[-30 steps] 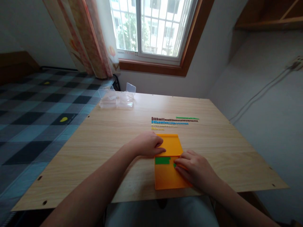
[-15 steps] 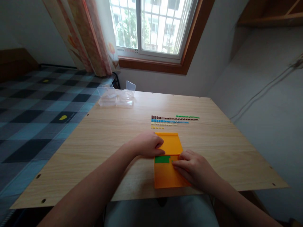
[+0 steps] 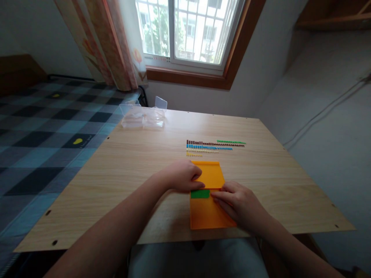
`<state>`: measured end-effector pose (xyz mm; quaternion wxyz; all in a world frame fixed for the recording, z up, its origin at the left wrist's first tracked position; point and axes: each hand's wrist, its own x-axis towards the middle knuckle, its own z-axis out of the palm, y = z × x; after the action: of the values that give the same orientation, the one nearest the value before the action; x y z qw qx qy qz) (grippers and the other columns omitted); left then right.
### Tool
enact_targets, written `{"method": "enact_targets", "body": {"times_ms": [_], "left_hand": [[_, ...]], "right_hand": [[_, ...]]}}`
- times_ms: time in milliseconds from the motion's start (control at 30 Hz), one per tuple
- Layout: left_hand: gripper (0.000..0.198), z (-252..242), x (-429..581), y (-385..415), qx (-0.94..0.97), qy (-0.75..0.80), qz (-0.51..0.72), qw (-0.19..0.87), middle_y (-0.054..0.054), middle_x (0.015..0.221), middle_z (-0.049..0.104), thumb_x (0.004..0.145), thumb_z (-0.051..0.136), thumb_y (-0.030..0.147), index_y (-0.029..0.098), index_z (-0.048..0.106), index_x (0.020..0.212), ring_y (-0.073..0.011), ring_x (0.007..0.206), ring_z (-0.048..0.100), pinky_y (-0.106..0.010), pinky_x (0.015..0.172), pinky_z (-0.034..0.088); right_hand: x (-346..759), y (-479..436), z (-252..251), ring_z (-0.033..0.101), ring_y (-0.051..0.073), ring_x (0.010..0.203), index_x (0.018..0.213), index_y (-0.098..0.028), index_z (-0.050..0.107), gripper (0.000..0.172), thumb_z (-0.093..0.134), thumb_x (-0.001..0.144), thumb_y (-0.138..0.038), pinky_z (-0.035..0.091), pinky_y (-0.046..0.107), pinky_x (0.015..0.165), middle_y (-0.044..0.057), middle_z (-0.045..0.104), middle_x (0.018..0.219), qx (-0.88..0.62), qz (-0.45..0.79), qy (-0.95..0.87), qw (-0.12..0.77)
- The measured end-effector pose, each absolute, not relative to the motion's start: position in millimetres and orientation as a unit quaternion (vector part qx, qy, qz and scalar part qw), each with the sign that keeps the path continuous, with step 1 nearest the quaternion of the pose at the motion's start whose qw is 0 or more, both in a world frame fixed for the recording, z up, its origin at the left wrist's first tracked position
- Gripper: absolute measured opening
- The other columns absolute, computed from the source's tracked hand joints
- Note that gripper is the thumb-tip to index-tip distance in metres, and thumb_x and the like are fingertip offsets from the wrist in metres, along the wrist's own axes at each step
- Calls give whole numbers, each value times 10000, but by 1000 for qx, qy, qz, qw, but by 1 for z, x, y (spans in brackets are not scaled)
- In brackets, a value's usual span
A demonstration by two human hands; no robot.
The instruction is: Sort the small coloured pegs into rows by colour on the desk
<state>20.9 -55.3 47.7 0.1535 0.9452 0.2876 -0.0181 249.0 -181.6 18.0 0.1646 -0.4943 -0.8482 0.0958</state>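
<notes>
An open orange plastic case (image 3: 203, 218) lies near the table's front edge, its back panel (image 3: 210, 173) on the far side of a raised ridge. My left hand (image 3: 185, 177) is closed over the case's left side, its thumb along the ridge. In the front half, against that ridge, sits a flat green block of pieces (image 3: 199, 194). My right hand (image 3: 236, 199) is closed in a pinch, fingertips touching the green block's right end. The small green piece at those fingertips is mostly hidden by the fingers.
Beyond the case, rows of tiny brown (image 3: 199, 143), blue (image 3: 203, 147), pale and yellow (image 3: 193, 155) pieces lie lined up, with a green row (image 3: 232, 141) at the back right. Clear plastic boxes (image 3: 143, 117) stand at the table's far left corner. A checked bed (image 3: 34, 154) is to the left.
My right fingertips have shifted slightly left with the small green piece, closing the gap at the green block's end. My left hand has stayed on the case. The view has tilted slightly.
</notes>
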Motion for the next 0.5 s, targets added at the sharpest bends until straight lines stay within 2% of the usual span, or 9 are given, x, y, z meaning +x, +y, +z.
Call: {"method": "enact_targets", "body": {"times_ms": [200,500], "left_hand": [[306,45,21,-54,946,283,-15,156,-17,624,606,845,626,454,203,618,669,-159,575,480,-295,529,252],[270,42,20,-53,948,281,-11,151,-9,608,590,831,625,404,206,598,649,-157,567,461,-297,525,252]], "right_hand": [[252,-185,21,592,192,847,972,-230,766,247,520,994,-240,467,300,749,65,650,873,-497,125,-844,158],[245,-181,16,606,182,801,1045,-247,768,254,518,1007,-271,474,291,727,60,651,849,-501,100,-846,150]]}}
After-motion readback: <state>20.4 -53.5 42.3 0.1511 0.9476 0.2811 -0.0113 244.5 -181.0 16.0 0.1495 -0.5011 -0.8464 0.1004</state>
